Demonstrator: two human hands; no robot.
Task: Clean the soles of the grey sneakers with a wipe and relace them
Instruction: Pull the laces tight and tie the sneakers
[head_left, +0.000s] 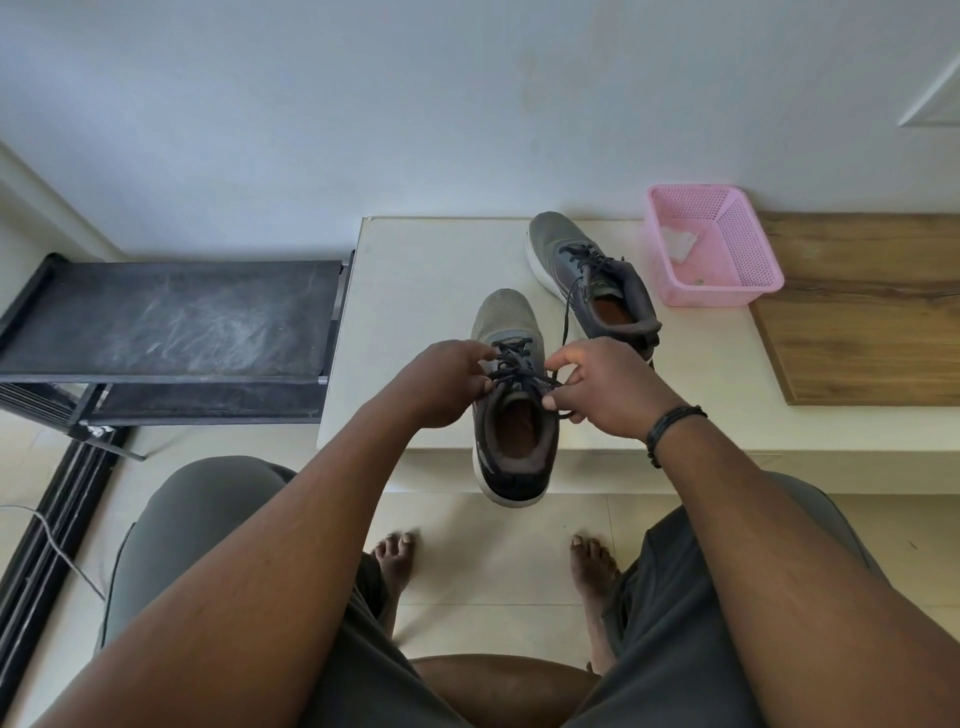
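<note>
A grey sneaker (511, 415) stands upright at the front edge of a low white table (415, 291), its heel overhanging the edge toward me. My left hand (447, 382) pinches the dark lace (514, 364) on the sneaker's left side. On the right side, my right hand (602, 387) pinches the other part of the same lace. The second grey sneaker (592, 275) lies further back on the table, toe pointing away, with its lace hanging loose. A white wipe (678, 244) lies inside a pink basket (722, 291).
The pink basket stands at the back right of the table, next to a wooden board (862, 312). A black shoe rack (171, 322) stands to the left of the table. My bare feet (395, 561) rest on the tiled floor below. A thin cable (57, 551) runs along the floor at left.
</note>
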